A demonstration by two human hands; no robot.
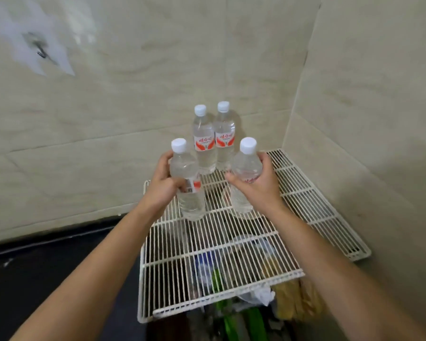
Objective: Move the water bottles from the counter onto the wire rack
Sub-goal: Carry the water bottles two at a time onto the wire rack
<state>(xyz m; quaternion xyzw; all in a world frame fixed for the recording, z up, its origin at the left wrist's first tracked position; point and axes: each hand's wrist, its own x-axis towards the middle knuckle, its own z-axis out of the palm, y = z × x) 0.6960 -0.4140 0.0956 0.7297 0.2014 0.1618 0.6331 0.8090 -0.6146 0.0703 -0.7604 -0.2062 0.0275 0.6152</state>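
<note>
Two clear water bottles with white caps and red labels, one on the left (203, 137) and one on the right (223, 134), stand upright side by side at the back of the white wire rack (305, 193). My left hand (162, 183) grips a third bottle (188, 183) around its middle. My right hand (258, 180) grips a fourth bottle (246, 166) the same way. Both held bottles are upright over the rack's middle, in front of the standing pair. Whether their bases touch the wires I cannot tell.
The rack sits in a corner between two beige tiled walls. A black counter (47, 274) lies to its left. Under the wires are a green object (231, 313), a white plastic bag (258, 295) and other blurred items.
</note>
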